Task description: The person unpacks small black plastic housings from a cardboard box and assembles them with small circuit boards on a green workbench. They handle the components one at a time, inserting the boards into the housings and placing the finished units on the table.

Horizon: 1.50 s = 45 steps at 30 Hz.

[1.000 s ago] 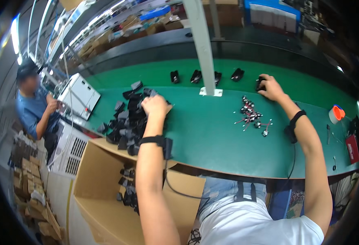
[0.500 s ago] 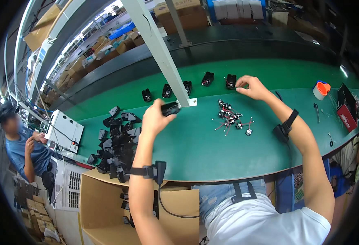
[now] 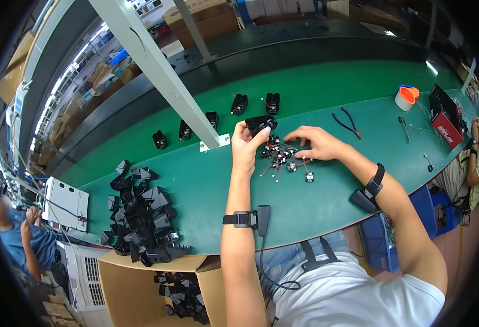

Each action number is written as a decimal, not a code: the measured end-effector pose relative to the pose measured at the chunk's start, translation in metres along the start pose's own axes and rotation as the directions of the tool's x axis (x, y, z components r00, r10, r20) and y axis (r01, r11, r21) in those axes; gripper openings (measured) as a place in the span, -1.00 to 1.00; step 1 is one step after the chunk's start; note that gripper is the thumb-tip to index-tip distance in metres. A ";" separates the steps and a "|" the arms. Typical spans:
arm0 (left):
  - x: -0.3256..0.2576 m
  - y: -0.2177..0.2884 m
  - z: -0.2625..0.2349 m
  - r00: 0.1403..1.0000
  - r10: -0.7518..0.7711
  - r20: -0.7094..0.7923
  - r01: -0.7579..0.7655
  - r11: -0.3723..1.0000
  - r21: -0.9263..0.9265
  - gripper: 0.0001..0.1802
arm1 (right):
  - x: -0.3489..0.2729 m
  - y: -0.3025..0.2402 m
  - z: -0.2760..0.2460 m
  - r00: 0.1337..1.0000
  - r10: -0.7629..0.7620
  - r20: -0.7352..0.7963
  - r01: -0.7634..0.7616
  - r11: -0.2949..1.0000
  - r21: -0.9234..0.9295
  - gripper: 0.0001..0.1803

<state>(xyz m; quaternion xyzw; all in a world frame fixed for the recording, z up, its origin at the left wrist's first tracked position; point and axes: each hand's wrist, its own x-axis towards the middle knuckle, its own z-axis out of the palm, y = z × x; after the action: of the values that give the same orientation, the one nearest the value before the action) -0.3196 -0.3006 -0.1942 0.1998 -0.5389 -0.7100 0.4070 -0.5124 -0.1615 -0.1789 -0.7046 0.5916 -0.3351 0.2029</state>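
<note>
Above the green bench [image 3: 326, 201] — left hand [image 3: 245, 144] gripping a small black housing [image 3: 260, 123], right hand [image 3: 317, 144] loosely open over red-wired parts [image 3: 284, 158].

White short-sleeved T-shirt [image 3: 359, 297] on the person, sleeve ending above the elbow on the right side, both forearms bare. Left wrist: a black strap [image 3: 238, 219] with a buckle, and a flat black box [image 3: 263, 212] hanging off its side. A thin dark cable [image 3: 264, 261] runs down from that box and loops near the waist. Right wrist: a matching black band [image 3: 377, 181], with another black box [image 3: 362, 199] just below it on the forearm. Blue jeans [image 3: 288, 260] at the lap, with grey straps [image 3: 309, 253] crossing them. No gloves, no rings to be seen on the left hand [image 3: 245, 147] or right hand [image 3: 317, 144].
</note>
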 end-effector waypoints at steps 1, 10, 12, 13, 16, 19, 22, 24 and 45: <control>0.000 0.001 0.004 0.999 0.019 0.038 -0.019 1.000 0.009 -0.51 | 0.003 0.006 0.007 0.997 -0.074 -0.005 0.074 0.997 -0.034 -0.51; -0.021 0.014 -0.002 0.991 -0.053 0.119 0.061 0.996 -0.062 -0.62 | -0.004 0.008 -0.004 0.959 0.273 -0.080 -0.190 0.822 0.537 -0.72; -0.023 0.012 0.006 0.984 -0.078 0.162 0.095 0.990 -0.102 -0.63 | -0.012 -0.002 -0.014 0.935 0.336 -0.115 -0.211 0.786 0.580 -0.71; -0.024 0.016 0.011 0.975 -0.110 0.191 0.130 0.987 -0.093 -0.60 | -0.014 -0.014 -0.016 0.927 0.358 -0.113 -0.199 0.724 0.660 -0.76; -0.028 0.014 0.026 0.972 -0.051 0.231 0.080 0.990 -0.117 -0.59 | -0.017 -0.011 -0.014 0.912 0.365 -0.186 -0.138 0.701 0.700 -0.81; -0.029 0.011 0.026 0.952 -0.052 0.303 0.098 0.985 -0.140 -0.50 | -0.023 -0.017 -0.017 0.901 0.376 -0.215 -0.128 0.706 0.696 -0.85; -0.031 0.010 0.032 0.936 -0.091 0.341 0.150 0.977 -0.152 -0.48 | -0.026 -0.024 -0.020 0.909 0.210 -0.361 -0.034 0.898 0.439 -0.89; -0.031 0.008 0.033 0.933 -0.104 0.345 0.146 0.984 -0.100 -0.49 | -0.026 -0.029 -0.022 0.912 0.129 -0.390 0.013 0.940 0.341 -0.91; -0.037 0.010 0.049 0.901 -0.121 0.417 0.213 0.960 -0.182 -0.31 | -0.030 -0.040 -0.012 0.813 -0.222 -0.539 0.224 0.973 -0.062 -0.91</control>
<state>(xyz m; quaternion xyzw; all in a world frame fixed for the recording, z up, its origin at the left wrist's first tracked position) -0.3299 -0.2427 -0.1743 0.0488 -0.5084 -0.8241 0.2449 -0.4954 -0.1222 -0.1504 -0.6450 0.5375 -0.5431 -0.0119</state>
